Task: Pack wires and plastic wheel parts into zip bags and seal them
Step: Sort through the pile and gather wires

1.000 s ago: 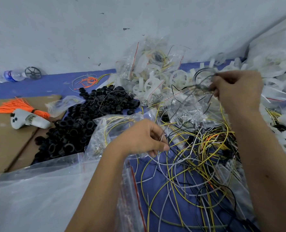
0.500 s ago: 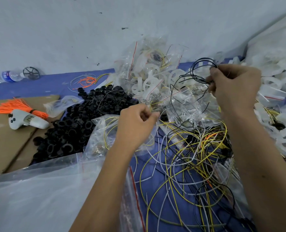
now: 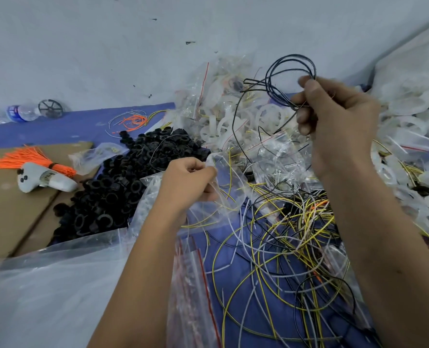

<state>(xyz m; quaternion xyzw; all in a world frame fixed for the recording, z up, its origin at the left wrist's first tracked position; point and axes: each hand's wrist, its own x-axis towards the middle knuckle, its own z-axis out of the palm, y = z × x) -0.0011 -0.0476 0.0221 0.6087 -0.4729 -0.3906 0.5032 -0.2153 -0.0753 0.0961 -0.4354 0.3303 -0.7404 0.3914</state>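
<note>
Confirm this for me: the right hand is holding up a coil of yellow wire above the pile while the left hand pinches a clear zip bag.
Wrong in one respect: the coil of wire in the right hand is black, not yellow, as the head view shows. The yellow wires lie loose on the blue surface below. The rest holds: the left hand pinches a clear zip bag.

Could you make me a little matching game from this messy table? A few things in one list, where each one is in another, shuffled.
Things:
1. black wire coil
2. clear zip bag
3. orange wire bundle
4. water bottle

Places:
A. lying on the brown cardboard
B. pinched in the left hand
C. lying by the wall, far left
D. held up in the right hand

Pairs: 1-D, 2-B, 3-A, 4-C
</note>
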